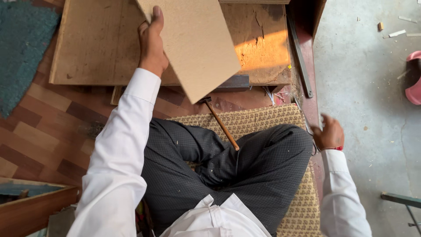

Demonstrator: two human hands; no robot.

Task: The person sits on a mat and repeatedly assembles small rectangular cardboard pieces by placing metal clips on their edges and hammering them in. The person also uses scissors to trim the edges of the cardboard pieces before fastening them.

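My left hand [152, 43] grips the left edge of a tan fibreboard panel [196, 41] and holds it tilted above a worn plywood sheet [98, 41] on the floor. My right hand [329, 133] hovers by my right knee with its fingers spread, holding nothing, just beside a thin metal piece [307, 125] at the mat's edge. A hammer with a wooden handle [221, 123] lies on the patterned mat [263, 117] in front of my crossed legs, its head under the panel's lower corner.
A dark metal block [234, 81] sits under the plywood's front edge. A long metal strip [300, 55] lies along the red border. Teal carpet [22, 44] is at the far left, a wooden frame [30, 206] at lower left, and a pink object [414, 77] on concrete at right.
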